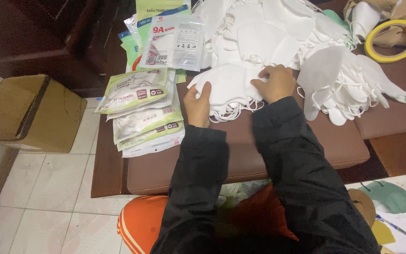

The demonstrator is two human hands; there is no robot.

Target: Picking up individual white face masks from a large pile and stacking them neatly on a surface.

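On brown cushion (240, 141) | left hand (197, 106) clasps white mask stack (229, 87) edge | right hand (276, 83) presses flat on top

Flat green-white mask packets (139, 110) stacked left on brown cushion; clear red-white packet (175, 43) above; cardboard box (31, 113) on floor.

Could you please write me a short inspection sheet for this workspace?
Surface: brown cushioned bench, partly covered.
Job's things: small stack of white masks under both hands; large loose mask pile behind.
Clutter: packaged masks stacked at left; yellow tape roll at right.
Hands: left hand grips the stack's edge; right hand presses on top.
Cables: nothing seen.
Surroundings: cardboard box on tiled floor; pen and paper at lower right.
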